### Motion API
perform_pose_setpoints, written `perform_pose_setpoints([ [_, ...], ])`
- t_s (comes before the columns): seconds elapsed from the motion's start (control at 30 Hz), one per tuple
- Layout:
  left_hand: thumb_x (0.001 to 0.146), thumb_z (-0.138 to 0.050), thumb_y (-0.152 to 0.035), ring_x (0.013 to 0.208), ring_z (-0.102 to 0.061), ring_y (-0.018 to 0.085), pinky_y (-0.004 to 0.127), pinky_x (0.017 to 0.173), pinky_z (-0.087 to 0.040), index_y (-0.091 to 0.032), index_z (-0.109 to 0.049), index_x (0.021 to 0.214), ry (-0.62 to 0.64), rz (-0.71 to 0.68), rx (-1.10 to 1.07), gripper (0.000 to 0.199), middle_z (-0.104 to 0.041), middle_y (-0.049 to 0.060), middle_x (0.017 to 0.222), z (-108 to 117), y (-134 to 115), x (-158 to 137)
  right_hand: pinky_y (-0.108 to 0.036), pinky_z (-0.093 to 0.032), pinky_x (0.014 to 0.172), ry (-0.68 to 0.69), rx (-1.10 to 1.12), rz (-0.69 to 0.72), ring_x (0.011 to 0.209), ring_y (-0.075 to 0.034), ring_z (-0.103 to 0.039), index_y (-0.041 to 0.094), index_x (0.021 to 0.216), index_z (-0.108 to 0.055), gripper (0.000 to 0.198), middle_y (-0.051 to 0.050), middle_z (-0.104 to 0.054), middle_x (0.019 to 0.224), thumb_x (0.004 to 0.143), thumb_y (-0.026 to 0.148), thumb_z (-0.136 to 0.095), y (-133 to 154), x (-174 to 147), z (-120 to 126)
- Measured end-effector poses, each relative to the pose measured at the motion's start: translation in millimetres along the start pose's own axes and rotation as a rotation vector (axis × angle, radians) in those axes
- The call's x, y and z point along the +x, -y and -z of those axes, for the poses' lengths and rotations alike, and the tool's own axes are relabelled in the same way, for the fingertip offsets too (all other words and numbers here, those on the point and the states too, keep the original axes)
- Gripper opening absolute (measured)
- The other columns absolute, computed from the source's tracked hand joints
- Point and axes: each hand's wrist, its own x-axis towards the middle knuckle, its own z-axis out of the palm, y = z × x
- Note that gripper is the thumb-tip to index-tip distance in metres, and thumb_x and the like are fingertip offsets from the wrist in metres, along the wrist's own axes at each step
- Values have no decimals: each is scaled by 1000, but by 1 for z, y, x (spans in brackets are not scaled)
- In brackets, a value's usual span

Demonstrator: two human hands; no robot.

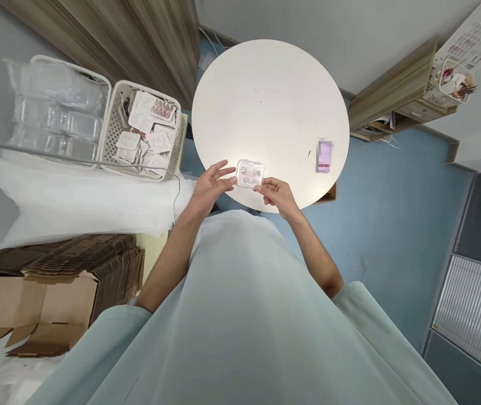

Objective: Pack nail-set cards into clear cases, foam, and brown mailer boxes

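Note:
A small clear plastic case [250, 173] with rounded corners is held above the near edge of the round white table [269, 95]. Inside it are several small shiny pinkish pieces, too small to name. My right hand [280, 197] pinches the case at its lower right corner between thumb and fingers. At the case's left edge is my left hand [210, 188], its fingers spread and the thumb tip at or very near the rim; whether it touches, I cannot tell.
A blurred pink-purple item [324, 156] lies on the table's right side. To the left stand a white basket [111, 121] of printed cards, another basket with clear plastic packs [57, 107], white sheeting [88, 197] and cardboard boxes [63, 298]. A wooden cabinet [396, 90] stands right.

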Motion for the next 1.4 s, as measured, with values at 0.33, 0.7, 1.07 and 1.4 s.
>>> perform_pose_setpoints([
  [0.33, 82, -92, -45, 132, -71, 36, 47, 101, -64, -25, -60, 159, -136, 84, -31, 86, -64, 20, 160, 22, 40, 1, -24, -39, 51, 64, -49, -78, 61, -8, -56, 22, 97, -77, 57, -4, -85, 101, 69, 65, -101, -26, 32, -20],
  [0.7, 78, -89, -23, 111, -76, 24, 39, 94, -65, -21, -61, 156, -323, 357, -142, 83, -67, 20, 151, 41, 124, 41, -24, -43, 60, 40, -172, -259, 66, -9, -61, 17, 92, -77, 28, -7, -84, 104, 86, 39, -95, -90, 109, -47],
  [1.07, 80, -77, -11, 119, -75, 30, 46, 102, -65, -13, -70, 140, -424, 432, 31, 61, -75, 20, 140, 32, 148, 72, -23, -41, 57, -66, -291, -337, 59, -7, -58, 16, 84, -74, 17, -3, -79, 94, 94, 26, -84, -129, 141, -56],
  [1.4, 78, -77, -10, 132, -72, 34, 47, 107, -63, -13, -70, 144, -364, 415, 55, 66, -72, 23, 148, 28, 149, 78, -24, -43, 57, -86, -324, -373, 58, -7, -64, 17, 90, -74, 15, -6, -84, 104, 100, 27, -76, -134, 147, -56],
])
